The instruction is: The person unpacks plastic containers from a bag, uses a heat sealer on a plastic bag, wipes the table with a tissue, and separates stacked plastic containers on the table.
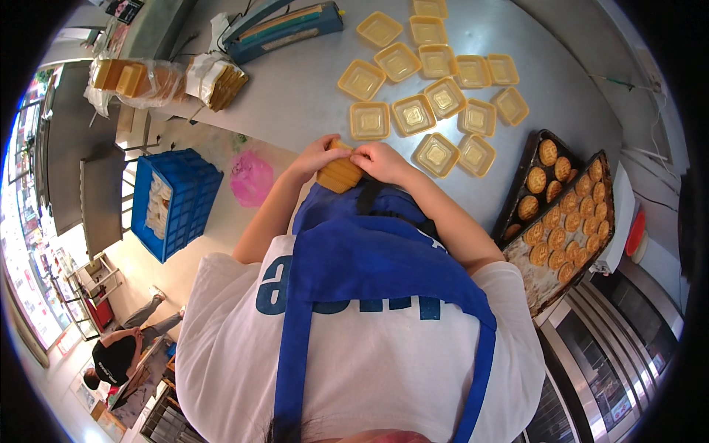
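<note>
A nested stack of small yellow plastic trays [339, 176] is held close against my blue apron, at the near edge of the metal table. My left hand [319, 156] wraps round its left side, thumb over the top. The fingers of my right hand [382, 162] are closed at the stack's upper right rim; whether they pinch a single tray cannot be made out. Beyond my hands, several loose square yellow trays [369, 120] lie face up on the table, one of them [436, 154] just right of my right hand.
Dark baking trays [543, 140] with round golden pastries [555, 238] stand at the right. A blue-green sealing machine [288, 33] and bagged stacks of trays [214, 81] lie at the far left. Left on the floor are a blue crate [193, 199] and a pink bag [251, 179]. Another person [118, 358] stands lower left.
</note>
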Available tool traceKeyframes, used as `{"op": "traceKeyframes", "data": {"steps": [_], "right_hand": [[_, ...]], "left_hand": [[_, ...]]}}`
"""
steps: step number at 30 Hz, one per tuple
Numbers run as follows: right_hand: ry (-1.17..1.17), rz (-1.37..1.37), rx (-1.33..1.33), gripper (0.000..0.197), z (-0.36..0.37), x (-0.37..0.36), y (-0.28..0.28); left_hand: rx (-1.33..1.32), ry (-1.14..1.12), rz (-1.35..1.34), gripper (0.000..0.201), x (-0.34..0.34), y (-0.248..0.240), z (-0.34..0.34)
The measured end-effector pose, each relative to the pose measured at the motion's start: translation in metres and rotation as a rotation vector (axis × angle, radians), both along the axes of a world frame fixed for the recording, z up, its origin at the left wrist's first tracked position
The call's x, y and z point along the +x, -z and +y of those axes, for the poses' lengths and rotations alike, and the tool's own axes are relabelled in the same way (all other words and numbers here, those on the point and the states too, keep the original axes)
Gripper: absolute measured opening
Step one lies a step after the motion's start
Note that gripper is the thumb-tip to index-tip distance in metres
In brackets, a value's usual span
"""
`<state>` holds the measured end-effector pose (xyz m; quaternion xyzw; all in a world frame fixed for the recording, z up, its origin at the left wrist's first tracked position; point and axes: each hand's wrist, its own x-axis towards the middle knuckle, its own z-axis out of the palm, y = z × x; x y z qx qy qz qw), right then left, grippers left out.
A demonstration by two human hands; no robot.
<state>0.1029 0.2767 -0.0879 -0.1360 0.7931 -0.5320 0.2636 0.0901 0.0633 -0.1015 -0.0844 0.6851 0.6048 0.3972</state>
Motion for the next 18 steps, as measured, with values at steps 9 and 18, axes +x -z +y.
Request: {"op": "traceKeyframes", "data": {"steps": [9, 18], "right_hand": [[0.079, -0.054, -0.079, 0.027, 0.011, 0.003, -0.002], [-0.016, 0.657, 0.613, 0.016, 0.023, -0.021, -0.002]], "left_hand": [[-0.042, 0.06, -0.024, 0.071, -0.004, -0.004, -0.001], [-0.095, 0.053, -0.016, 0.082, -0.005, 0.006, -0.015]]}}
